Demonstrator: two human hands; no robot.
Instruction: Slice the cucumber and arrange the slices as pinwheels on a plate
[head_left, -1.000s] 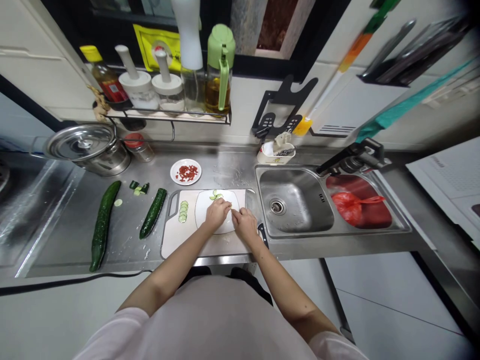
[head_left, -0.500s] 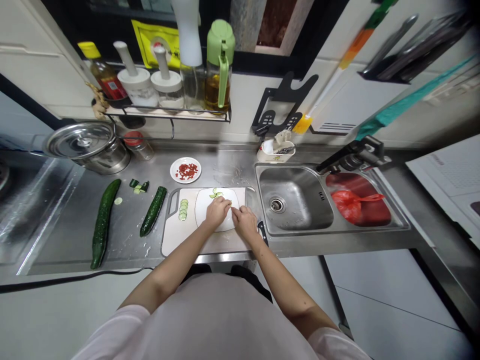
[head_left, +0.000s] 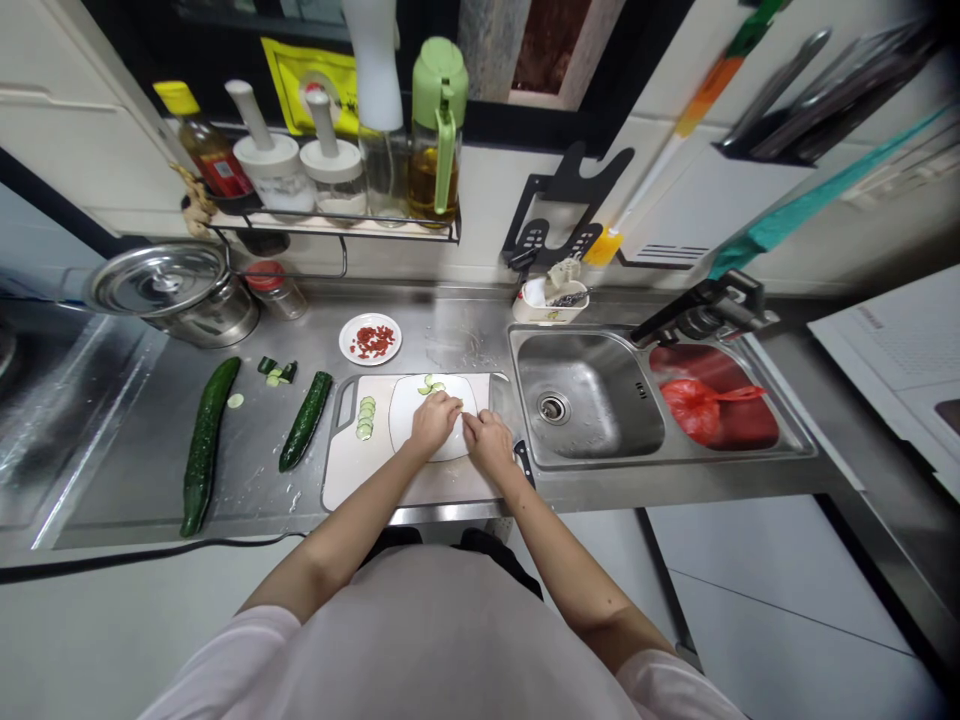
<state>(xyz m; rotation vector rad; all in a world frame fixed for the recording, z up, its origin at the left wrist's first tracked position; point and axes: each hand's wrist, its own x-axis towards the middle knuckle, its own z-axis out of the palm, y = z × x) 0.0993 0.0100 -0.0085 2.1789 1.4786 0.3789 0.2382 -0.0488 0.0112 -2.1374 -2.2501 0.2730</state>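
There are two hands, two plates, two long cucumbers, one cutting board and two sink basins.

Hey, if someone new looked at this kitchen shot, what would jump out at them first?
Probably the left hand and right hand, fingertips close together over a white plate on the cutting board. Next, likely the bright red bag in the right-hand sink basin, then the long cucumber and shorter cucumber on the counter left of the board.
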